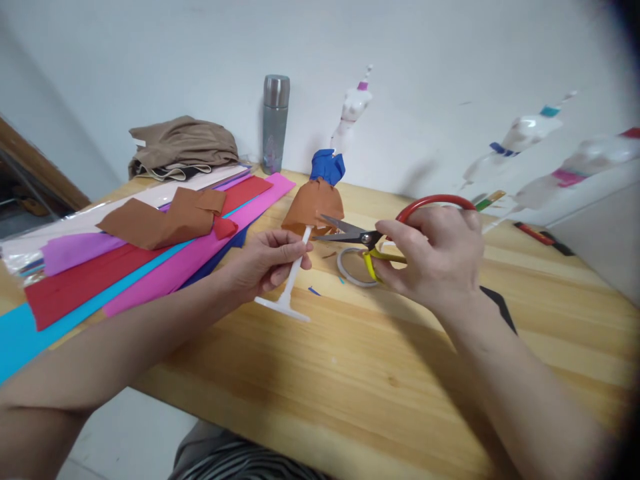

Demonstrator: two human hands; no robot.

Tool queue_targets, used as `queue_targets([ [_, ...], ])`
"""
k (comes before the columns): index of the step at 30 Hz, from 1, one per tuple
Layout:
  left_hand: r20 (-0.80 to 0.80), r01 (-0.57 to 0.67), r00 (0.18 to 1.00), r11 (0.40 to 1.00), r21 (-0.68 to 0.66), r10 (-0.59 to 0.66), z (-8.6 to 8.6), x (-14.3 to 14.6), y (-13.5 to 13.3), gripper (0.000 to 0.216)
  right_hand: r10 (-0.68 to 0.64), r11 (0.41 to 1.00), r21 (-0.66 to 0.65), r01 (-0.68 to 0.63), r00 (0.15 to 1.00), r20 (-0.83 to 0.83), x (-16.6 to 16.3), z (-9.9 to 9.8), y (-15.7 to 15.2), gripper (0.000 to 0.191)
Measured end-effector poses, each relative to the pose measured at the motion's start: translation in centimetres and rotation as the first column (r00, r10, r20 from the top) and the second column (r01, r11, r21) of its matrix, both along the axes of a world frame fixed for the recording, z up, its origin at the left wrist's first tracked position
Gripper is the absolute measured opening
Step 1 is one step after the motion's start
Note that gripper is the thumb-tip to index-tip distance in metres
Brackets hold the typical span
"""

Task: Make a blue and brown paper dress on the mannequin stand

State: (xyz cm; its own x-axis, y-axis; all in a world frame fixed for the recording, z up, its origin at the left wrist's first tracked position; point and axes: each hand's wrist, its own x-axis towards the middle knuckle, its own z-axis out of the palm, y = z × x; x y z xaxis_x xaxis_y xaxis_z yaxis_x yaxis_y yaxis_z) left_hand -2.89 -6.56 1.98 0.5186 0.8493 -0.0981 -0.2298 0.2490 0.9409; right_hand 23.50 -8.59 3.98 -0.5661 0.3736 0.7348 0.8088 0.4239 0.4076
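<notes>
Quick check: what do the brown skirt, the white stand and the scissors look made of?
The brown skirt: probably crepe paper, matte, with soft crinkled folds. The white stand, in the left hand: likely plastic, smooth and evenly white. The scissors, in the right hand: grey metal blades with a dull sheen; red and yellow handles look like glossy plastic.
</notes>
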Motion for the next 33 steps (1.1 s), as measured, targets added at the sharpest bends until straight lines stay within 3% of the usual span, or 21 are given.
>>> queue_targets([
  [7, -0.03, 0.046, 0.998, 0.999, -0.003, -0.046, 0.1, 0.0, -0.3, 0.027, -0.147, 0.951, -0.296, 0.088, 0.972, -0.182, -0.5, -0.2, -0.5, 0.025],
  [11, -0.033, 0.033, 0.999, 0.999, -0.008, -0.033, 0.1, 0.1, -0.4, 0.028, -0.172, 0.919, -0.388, 0.067, 0.955, -0.241, -0.6, -0.4, -0.5, 0.031],
  [25, -0.081, 0.092, 0.992, 0.996, -0.012, -0.093, -0.1, 0.1, -0.5, 0.03, -0.226, 0.911, -0.392, 0.125, 0.948, -0.224, -0.8, -0.5, -0.6, 0.029],
  [33, -0.003, 0.079, 0.997, 0.996, -0.042, -0.079, 0.3, 0.3, -0.8, 0.026, -0.237, 0.897, -0.429, 0.11, 0.938, -0.254, -1.1, -0.3, -0.8, 0.028],
])
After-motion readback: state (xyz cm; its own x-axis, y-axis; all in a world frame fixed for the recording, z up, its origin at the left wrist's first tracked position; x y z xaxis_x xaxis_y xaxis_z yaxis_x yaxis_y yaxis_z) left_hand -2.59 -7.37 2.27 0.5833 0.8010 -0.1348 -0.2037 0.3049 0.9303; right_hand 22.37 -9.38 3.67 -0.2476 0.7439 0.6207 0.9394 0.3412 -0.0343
